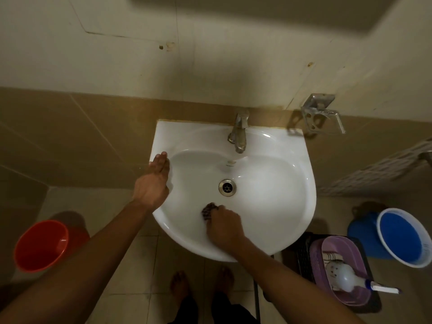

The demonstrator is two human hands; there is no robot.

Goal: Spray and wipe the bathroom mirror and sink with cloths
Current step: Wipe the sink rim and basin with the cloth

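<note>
Your right hand (224, 226) is nearest of the two, inside the basin at its front edge, fingers clenched down on a dark checked cloth (208, 211) and pressing it against the white porcelain. Only a small crumpled corner of the cloth shows past your knuckles, just in front of the drain (227, 187) but not touching it. Your right forearm crosses the front rim of the sink (301, 164) on its way down to the bottom edge of view.

Your left hand (154, 177) lies on the sink's left rim, fingers released and held straight together, tips pointing toward the wall, palm resting flat and grasping nothing. Its forearm runs back to the lower left corner.

At the back edge of the sink, in the middle, stands the metal tap (239, 132), its spout over the bowl. On the wall just beyond the sink's back right corner hangs a metal holder (320, 113).

On the floor, well left of the sink, stands a red bucket (41, 245). Right of the sink's front edge sits a purple basket (342, 268) with a white spray bottle (348, 278) lying in it and a folded cloth (330, 257) tucked behind the bottle. Beyond it stands a blue bucket (403, 237). Your bare feet (180, 285) show below the sink's front rim.
</note>
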